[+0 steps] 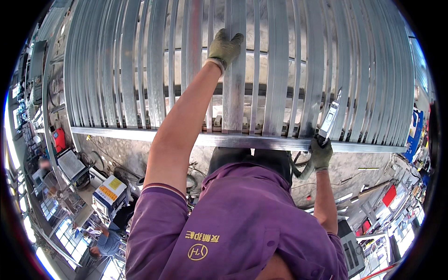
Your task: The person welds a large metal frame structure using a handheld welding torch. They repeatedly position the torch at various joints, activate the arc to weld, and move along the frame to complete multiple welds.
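A white, boxy machine [109, 191] stands beyond the near left corner of the slatted metal panel [275, 70], probably clear of the reaching arms. The panel lies before the person, its near rail [261, 141] crossing the slat ends. Well in from that rail, the left hand [226, 49], gloved, rests fingers parted on a wide slat, perhaps for bracing; its pressure I cannot tell. Toward the near right corner, the gloved right hand [321, 156] wraps its fingers around a silver torch-like tool [329, 119], nozzle pointing away, likely for control.
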